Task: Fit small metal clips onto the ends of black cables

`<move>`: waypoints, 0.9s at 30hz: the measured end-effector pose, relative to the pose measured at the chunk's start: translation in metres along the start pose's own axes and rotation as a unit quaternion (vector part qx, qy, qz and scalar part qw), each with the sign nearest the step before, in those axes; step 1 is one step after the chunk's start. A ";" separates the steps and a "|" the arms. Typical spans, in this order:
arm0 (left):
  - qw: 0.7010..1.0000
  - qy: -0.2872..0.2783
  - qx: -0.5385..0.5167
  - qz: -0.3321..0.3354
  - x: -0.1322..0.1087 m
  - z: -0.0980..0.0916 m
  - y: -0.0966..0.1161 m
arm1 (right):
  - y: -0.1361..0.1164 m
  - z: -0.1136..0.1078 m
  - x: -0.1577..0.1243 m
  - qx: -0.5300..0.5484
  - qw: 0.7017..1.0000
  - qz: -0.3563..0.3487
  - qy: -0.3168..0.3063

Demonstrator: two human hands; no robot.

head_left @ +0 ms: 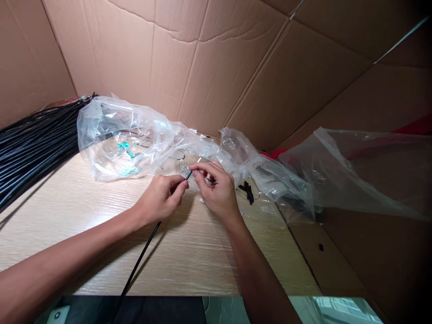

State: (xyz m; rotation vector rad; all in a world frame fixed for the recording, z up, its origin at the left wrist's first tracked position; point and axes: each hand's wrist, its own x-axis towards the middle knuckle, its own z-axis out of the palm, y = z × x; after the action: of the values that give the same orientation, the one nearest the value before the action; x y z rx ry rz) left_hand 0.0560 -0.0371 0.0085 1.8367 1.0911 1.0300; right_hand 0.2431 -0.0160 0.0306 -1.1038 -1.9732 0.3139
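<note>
A black cable (143,254) rises over the table's front edge and runs up into my left hand (164,194). Thumb and fingers of that hand pinch it close to its end. My right hand (216,183) meets the cable's tip just above, thumb and forefinger closed on it. Some small dark item also shows by the curled fingers of my right hand; I cannot make out what it is. Both hands are held over the wooden table (101,216), in front of a clear plastic bag (158,130). Several short black pieces (248,191) lie right of my right hand.
A thick bundle of black cables (37,144) lies at the left. Small green pieces (125,148) show through the plastic. Cardboard walls (135,49) close off the back and right. More clear plastic sheeting (357,171) spreads rightward, and a small black piece (321,247) rests on the cardboard.
</note>
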 end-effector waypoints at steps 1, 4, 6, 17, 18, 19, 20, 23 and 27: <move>1.000 0.005 -0.001 -0.004 0.000 0.001 0.000 | 0.000 0.000 0.000 0.000 1.000 0.004 0.005; 1.000 0.010 -0.010 -0.022 -0.002 0.003 0.001 | 0.002 0.001 0.001 0.000 1.000 0.020 0.012; 0.998 -0.006 -0.039 -0.049 -0.003 0.003 0.000 | 0.003 0.000 0.001 -0.001 0.999 0.038 0.004; 0.922 -0.066 -0.313 -0.218 0.009 -0.004 0.002 | 0.002 -0.024 0.002 -0.087 0.996 0.026 -0.017; 0.918 -0.072 -0.325 -0.217 0.009 -0.005 0.001 | -0.001 -0.025 0.001 -0.092 0.994 0.037 -0.038; 0.915 -0.076 -0.333 -0.216 0.009 -0.006 0.000 | -0.005 -0.026 0.001 -0.096 0.992 0.053 -0.059; 0.912 -0.079 -0.340 -0.217 0.009 -0.006 -0.001 | -0.008 -0.028 0.000 -0.100 0.989 0.072 -0.083; 0.900 -0.076 -0.358 -0.238 0.009 -0.007 -0.002 | -0.013 -0.035 -0.001 -0.094 0.975 0.120 -0.163; 0.877 -0.056 -0.384 -0.283 0.011 -0.009 0.000 | -0.012 -0.052 0.000 -0.069 0.963 0.127 -0.227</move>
State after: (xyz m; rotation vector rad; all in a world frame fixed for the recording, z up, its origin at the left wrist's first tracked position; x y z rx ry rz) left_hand 0.0516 -0.0254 0.0151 0.8482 0.8804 0.8112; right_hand 0.2754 -0.0322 0.0695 -1.4830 -2.2755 0.6198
